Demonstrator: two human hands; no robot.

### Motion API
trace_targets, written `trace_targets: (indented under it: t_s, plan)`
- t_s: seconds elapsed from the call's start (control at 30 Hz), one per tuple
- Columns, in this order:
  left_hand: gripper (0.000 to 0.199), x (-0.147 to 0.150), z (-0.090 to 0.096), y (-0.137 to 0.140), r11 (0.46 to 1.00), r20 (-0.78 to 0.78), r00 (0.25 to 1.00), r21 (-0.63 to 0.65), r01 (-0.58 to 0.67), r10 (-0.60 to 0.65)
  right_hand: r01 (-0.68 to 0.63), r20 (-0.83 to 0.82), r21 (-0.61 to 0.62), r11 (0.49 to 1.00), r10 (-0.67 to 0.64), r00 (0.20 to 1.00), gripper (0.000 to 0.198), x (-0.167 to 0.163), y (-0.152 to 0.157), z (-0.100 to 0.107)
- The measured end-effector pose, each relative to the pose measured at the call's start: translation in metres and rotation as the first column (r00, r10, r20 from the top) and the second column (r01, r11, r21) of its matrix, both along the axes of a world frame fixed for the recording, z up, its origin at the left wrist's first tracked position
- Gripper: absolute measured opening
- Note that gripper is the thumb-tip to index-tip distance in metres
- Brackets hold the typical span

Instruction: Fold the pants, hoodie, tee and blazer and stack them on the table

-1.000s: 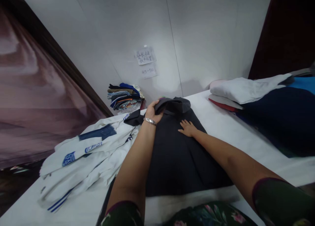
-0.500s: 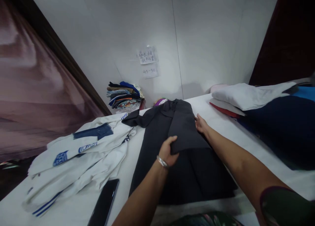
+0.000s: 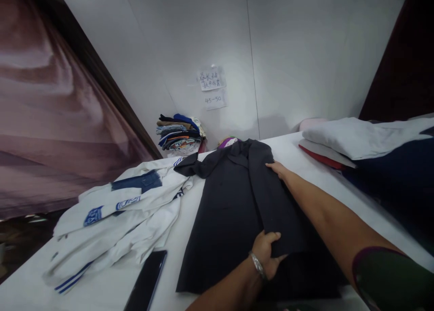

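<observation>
A black coat point(image 3: 225, 220) lies spread on the white table, its collar toward the wall. One sleeve point(image 3: 271, 202) runs down over its front on the right side; the other sleeve bends out to the left near the top. My left hand point(image 3: 266, 256), with a silver bangle at the wrist, is closed on the lower end of the right-side sleeve, thumb on top. Up near the shoulder, my right hand point(image 3: 280, 170) grips the outer edge of that sleeve; some of its fingers are hidden.
White garments with blue stripes point(image 3: 135, 223) lie loosely at left, near a black phone point(image 3: 145, 279). Folded clothes are stacked point(image 3: 179, 132) by the wall. A pile with a white garment point(image 3: 359, 137) and dark blue cloth point(image 3: 400, 184) stands right. Paper signs point(image 3: 213, 78) hang behind.
My left hand has drawn the sleeve end down and right, so the sleeve now lies straighter along the coat. My right hand stays near the shoulder. The view has shifted slightly.
</observation>
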State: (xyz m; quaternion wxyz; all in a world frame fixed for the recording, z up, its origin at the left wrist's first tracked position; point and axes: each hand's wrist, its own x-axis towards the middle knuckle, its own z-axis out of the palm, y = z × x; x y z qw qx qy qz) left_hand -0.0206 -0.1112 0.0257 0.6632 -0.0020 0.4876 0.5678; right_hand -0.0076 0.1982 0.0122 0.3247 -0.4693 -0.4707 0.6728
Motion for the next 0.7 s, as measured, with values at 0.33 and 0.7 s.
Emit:
trace_targets:
  t_s: [0.33,0.7]
  plan:
    - [0.029,0.001,-0.023,-0.007,0.973,-0.244,0.953,0.102,0.208,-0.178,0.101,0.187,0.150,0.983,-0.128,0.974,0.058,-0.009,0.055,0.006]
    - [0.036,0.008,-0.028,0.001,0.955,-0.279,0.952,0.226,0.193,-0.126,-0.122,0.576,0.444,0.888,-0.178,0.798,0.022,-0.025,0.067,-0.016]
